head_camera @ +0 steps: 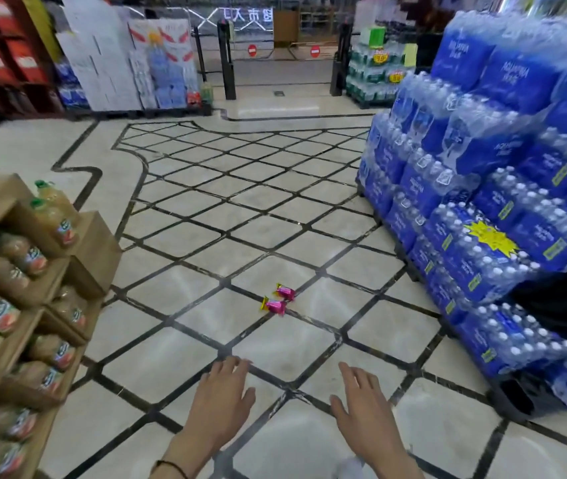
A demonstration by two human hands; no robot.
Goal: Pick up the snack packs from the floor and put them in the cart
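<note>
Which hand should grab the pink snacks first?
Probably the left hand. Both hands are open and empty, but the two pink snack packs lie slightly nearer its fingertips than those of the right hand.

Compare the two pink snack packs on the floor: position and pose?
The nearer snack pack lies lower left, closer to the left hand; the farther snack pack sits up and right of it. The nearer one's yellow crimped end points left, while the farther one's sits at its top left. Both are pink with yellow ends, lie close together on the tiled floor, and are untouched by either hand; the right hand is empty too.
</note>
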